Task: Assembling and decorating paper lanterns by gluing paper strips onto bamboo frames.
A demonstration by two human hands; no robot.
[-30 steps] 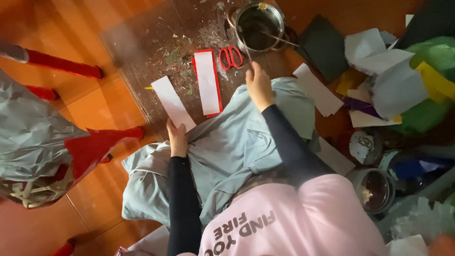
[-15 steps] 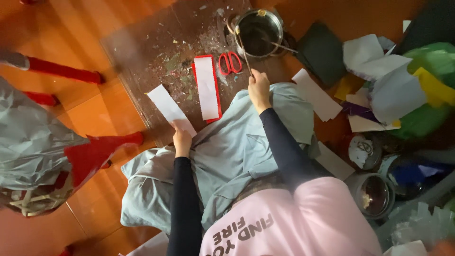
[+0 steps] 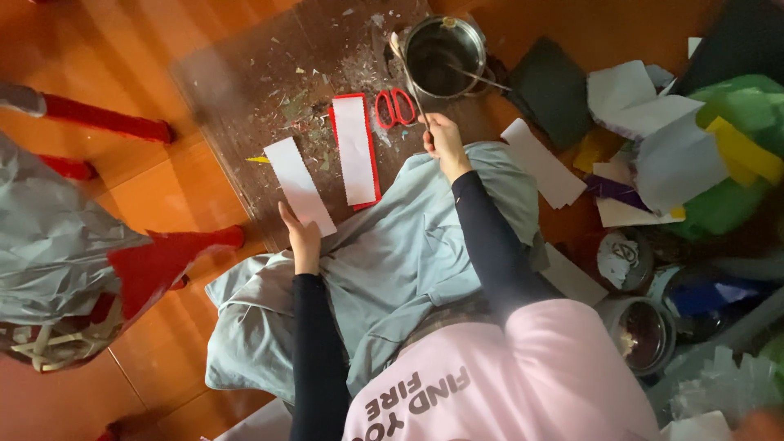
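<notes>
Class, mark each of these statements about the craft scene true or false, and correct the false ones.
1. The left hand rests on the white paper strip. True.
2. The red-handled scissors are held in the right hand. False: they lie on the board; the right hand holds a thin stick.
3. A metal pot stands at the far edge of the board. True.
4. The red-edged white strip lies inside the pot. False: it lies flat on the dark board.
</notes>
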